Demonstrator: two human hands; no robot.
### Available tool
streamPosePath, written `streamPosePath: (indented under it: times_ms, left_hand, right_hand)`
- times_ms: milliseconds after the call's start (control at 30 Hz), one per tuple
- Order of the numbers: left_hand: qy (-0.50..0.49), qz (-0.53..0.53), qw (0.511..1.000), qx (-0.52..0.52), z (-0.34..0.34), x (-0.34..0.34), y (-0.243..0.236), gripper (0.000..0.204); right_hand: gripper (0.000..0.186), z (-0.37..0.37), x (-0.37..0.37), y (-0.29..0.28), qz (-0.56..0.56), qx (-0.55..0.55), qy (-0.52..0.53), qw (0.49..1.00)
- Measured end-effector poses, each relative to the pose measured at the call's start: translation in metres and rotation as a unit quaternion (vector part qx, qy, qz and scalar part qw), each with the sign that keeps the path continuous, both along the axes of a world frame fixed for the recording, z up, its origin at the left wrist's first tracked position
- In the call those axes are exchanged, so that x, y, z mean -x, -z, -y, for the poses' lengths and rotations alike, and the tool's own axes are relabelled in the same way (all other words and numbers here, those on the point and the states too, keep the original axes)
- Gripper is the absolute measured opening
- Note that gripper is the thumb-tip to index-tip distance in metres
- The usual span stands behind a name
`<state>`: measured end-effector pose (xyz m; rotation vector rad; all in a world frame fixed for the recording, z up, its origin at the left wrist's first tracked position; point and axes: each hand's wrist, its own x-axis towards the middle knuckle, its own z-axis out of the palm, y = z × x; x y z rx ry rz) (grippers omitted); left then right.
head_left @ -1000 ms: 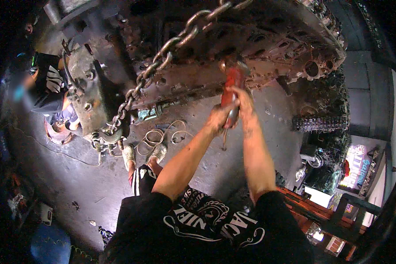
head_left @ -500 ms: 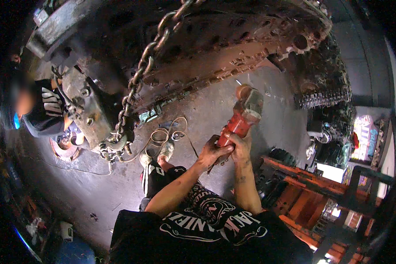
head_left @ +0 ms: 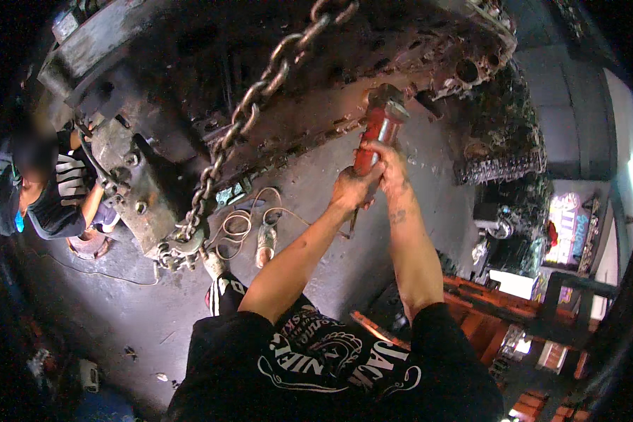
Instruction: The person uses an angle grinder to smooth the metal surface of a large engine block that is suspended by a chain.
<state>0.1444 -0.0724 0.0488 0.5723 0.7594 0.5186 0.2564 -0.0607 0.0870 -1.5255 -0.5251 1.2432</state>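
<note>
Held out in front of me is a red angle grinder (head_left: 382, 128), its grey metal head pointing away, close to a big dark, dirty metal casting (head_left: 316, 105). My left hand (head_left: 355, 188) is wrapped round the rear of the red body. Just ahead of it, my right hand (head_left: 389, 163) grips the body with closed fingers. The grinder's working face is hard to make out, as is whether it touches the metal.
A heavy chain (head_left: 250, 112) hangs to the left, hooked to a metal housing (head_left: 142, 188). Another person (head_left: 56, 179) works beyond it. A looped cable (head_left: 235, 225) lies on the floor by my feet. An orange frame (head_left: 471, 302) stands at right.
Both hands have carried the grinder forward and slightly left, toward the big casting, with my arms stretching out. The chain appears further right. The other person has shifted.
</note>
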Motion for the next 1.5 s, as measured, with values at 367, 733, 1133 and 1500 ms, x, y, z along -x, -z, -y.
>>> streamPosePath:
  times_ms: [367, 733, 1133, 1500]
  left_hand:
    - [-0.097, 0.021, 0.992, 0.075, -0.078, -0.064, 0.016, 0.060]
    - [-0.091, 0.074, 0.984, 0.138, -0.070, -0.082, 0.025, 0.059]
    - [0.005, -0.098, 0.991, -0.094, 0.032, -0.072, 0.035, 0.061]
    - [-0.030, 0.015, 0.995, -0.096, 0.031, -0.137, 0.048, 0.069]
  right_hand:
    - [0.031, -0.107, -0.090, 0.059, -0.040, -0.008, -0.163, 0.986]
    - [0.032, -0.117, -0.102, 0.059, 0.021, 0.094, -0.136, 0.986]
    - [0.044, 0.030, -0.098, 0.060, -0.102, 0.031, -0.028, 0.994]
    - [0.040, 0.024, -0.137, 0.034, 0.000, 0.021, 0.004, 1.000]
